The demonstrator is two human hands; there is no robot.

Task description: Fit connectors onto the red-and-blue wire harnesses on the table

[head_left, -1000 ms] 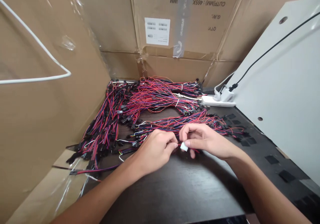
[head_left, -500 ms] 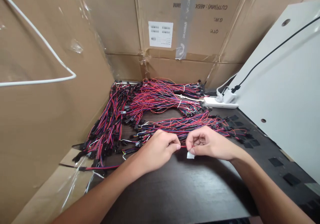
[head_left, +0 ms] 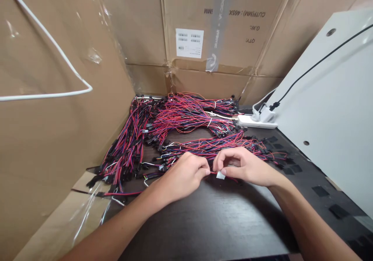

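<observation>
Between thumb and fingers, my left hand [head_left: 186, 175] pinches a thin red wire [head_left: 213, 172] that runs across to my right hand. My right hand [head_left: 243, 167] is closed at the fingertips on the same wire, and a small white label [head_left: 220, 175] hangs under its thumb and index finger. Whether the label is stuck to the wire I cannot tell. Just behind both hands lies a bundle of red, blue and black wires [head_left: 201, 146] with small connectors. A red and blue cable [head_left: 124, 193] emerges to the left, beyond my left forearm.
Larger wire bundles [head_left: 186, 115] lie at the back, and another heap [head_left: 125, 148] leans along the left cardboard. A white power strip [head_left: 256, 121] with plugs sits at back right beside a white panel [head_left: 329, 82]. Black square pads [head_left: 320, 191] dot the dark table [head_left: 212, 222].
My right hand has shifted slightly left toward my left hand, and the white label has moved and tilted with it. The camera view has shifted a little.
</observation>
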